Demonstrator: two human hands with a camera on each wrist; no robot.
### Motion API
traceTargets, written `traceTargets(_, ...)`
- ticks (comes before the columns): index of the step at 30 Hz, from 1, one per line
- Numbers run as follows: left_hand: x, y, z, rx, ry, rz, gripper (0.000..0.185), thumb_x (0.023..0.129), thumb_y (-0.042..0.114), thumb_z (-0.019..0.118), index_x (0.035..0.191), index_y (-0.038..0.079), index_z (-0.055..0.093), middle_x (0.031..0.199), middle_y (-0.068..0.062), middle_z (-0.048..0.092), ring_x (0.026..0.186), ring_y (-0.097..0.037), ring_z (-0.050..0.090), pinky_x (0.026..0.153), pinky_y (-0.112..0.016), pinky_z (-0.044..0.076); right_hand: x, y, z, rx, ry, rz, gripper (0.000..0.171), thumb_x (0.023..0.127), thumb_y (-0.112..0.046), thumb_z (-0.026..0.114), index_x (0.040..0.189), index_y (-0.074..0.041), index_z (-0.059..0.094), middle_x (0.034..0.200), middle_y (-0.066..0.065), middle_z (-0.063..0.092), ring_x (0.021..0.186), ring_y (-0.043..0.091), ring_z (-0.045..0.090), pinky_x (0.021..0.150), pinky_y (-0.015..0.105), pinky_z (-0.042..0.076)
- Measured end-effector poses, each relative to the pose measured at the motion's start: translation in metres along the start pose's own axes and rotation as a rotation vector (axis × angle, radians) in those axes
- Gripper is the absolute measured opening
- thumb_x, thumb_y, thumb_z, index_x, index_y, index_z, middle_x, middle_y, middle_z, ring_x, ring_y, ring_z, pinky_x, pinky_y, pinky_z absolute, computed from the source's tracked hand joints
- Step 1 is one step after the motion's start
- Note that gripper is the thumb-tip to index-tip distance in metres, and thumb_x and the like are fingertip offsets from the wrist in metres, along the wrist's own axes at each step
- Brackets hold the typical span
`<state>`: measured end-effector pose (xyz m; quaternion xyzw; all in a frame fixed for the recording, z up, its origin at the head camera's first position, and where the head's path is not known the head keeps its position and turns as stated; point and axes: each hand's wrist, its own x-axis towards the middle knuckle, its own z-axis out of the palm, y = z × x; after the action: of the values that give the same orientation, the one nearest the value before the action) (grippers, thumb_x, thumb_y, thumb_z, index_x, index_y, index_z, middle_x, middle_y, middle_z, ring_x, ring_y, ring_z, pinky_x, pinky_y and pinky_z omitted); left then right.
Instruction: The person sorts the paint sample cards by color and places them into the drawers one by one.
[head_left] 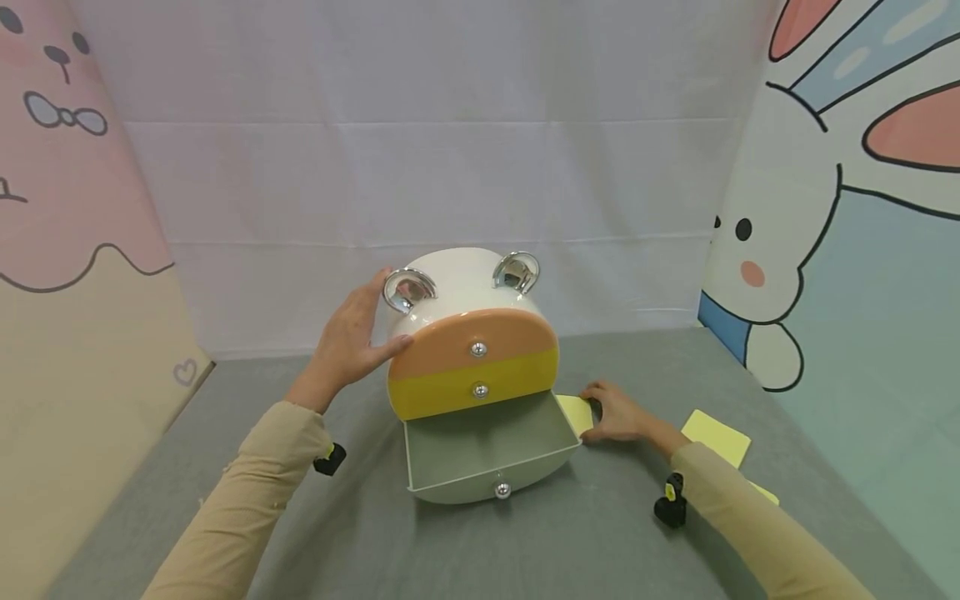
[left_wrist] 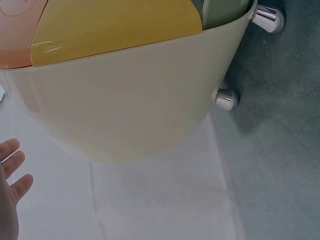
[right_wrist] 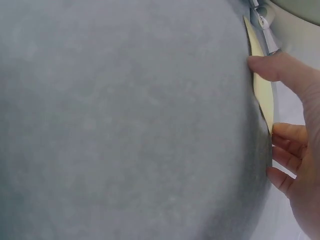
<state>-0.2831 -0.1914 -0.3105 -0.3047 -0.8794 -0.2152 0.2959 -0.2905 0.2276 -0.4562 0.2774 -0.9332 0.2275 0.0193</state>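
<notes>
A white rounded drawer cabinet (head_left: 457, 279) with two silver ear-shaped handles stands on the grey table. Its orange drawer (head_left: 472, 337) and yellow drawer (head_left: 472, 387) are closed. The bottom drawer (head_left: 480, 442) is pulled out and shows a bare grey inside. My left hand (head_left: 352, 333) rests flat against the cabinet's left side, fingers straight, thumb at the front edge. In the left wrist view the fingers (left_wrist: 12, 170) show beside the cabinet wall (left_wrist: 130, 100). My right hand (head_left: 611, 412) pinches a yellow note (head_left: 576, 410) lying just right of the open drawer. Thumb and fingers hold the note (right_wrist: 262, 92) at its edges.
A second yellow note pad (head_left: 716, 437) lies on the table behind my right forearm. White cloth hangs at the back, and cartoon panels stand close on the left and right. The grey table (head_left: 585, 533) spreads in front of the cabinet.
</notes>
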Motion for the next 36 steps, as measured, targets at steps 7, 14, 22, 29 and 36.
traceTargets(7, 0.002, 0.002, -0.001, 0.001, -0.01, -0.001, 0.088, 0.079, 0.055, 0.056, 0.146, 0.013, 0.015, 0.134, -0.017, 0.041, 0.115, -0.034, 0.042, 0.091, -0.051, 0.038, -0.006, 0.003, -0.005, -0.002, 0.02, 0.008, 0.062, 0.062, -0.035, 0.077, 0.106, 0.005, 0.058, 0.102, 0.015, 0.054, 0.093, 0.029, 0.052, 0.081, 0.047, 0.044)
traceTargets(14, 0.001, 0.003, -0.001, -0.01, -0.014, -0.008, 0.089, 0.079, 0.049, 0.06, 0.146, 0.012, 0.015, 0.135, -0.018, 0.041, 0.117, -0.034, 0.041, 0.094, -0.051, 0.037, -0.018, 0.001, -0.028, -0.048, 0.014, 0.011, 0.064, 0.064, -0.039, 0.076, 0.107, 0.005, 0.058, 0.1, 0.012, 0.053, 0.092, 0.028, 0.05, 0.078, 0.046, 0.044)
traceTargets(22, 0.0, 0.004, -0.003, -0.004, -0.02, -0.017, 0.089, 0.079, 0.05, 0.06, 0.146, 0.013, 0.014, 0.134, -0.018, 0.042, 0.117, -0.034, 0.041, 0.093, -0.051, 0.037, -0.027, -0.011, -0.076, -0.082, 0.11, 0.025, 0.066, 0.065, -0.03, 0.078, 0.111, 0.011, 0.054, 0.104, 0.019, 0.049, 0.096, 0.034, 0.047, 0.079, 0.051, 0.043)
traceTargets(29, 0.0, 0.002, -0.002, -0.002, -0.021, -0.015, 0.089, 0.079, 0.052, 0.058, 0.146, 0.013, 0.014, 0.136, -0.017, 0.04, 0.12, -0.034, 0.04, 0.094, -0.051, 0.037, -0.027, -0.034, -0.11, -0.147, 0.183, -0.02, 0.068, 0.062, -0.03, 0.081, 0.113, 0.007, 0.055, 0.107, 0.015, 0.051, 0.098, 0.029, 0.046, 0.079, 0.049, 0.043)
traceTargets(36, 0.0, 0.001, -0.001, -0.004, -0.009, -0.004, 0.089, 0.079, 0.053, 0.057, 0.146, 0.013, 0.014, 0.134, -0.018, 0.042, 0.118, -0.034, 0.041, 0.093, -0.051, 0.037, -0.03, -0.07, -0.107, -0.178, 0.138, -0.13, 0.068, 0.062, -0.039, 0.08, 0.114, -0.002, 0.056, 0.109, 0.008, 0.052, 0.097, 0.024, 0.049, 0.078, 0.043, 0.045)
